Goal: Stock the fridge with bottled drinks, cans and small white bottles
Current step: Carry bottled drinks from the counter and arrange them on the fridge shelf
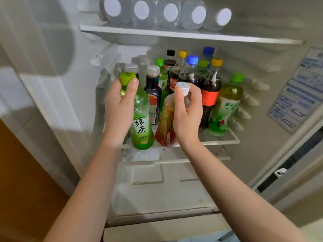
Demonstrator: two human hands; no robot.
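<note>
My left hand (119, 105) grips the neck of a green tea bottle (142, 124) with a green cap, upright at the front left of the middle fridge shelf (225, 139). My right hand (187, 109) pinches the neck of a white-capped bottle with a red and yellow label (165, 126), tilted at the shelf's front edge. Behind them stand several bottles: dark cola bottles (209, 91) with yellow and blue caps, a dark bottle with a silver cap (153, 88), and a green tea bottle (225, 105) at the right.
The upper shelf (174, 34) carries a row of clear bottles lying with white caps (170, 12) facing out. Below the middle shelf sits a lower compartment (157, 186). The fridge's right wall bears a blue sticker (300, 91). An open door (43, 84) is at left.
</note>
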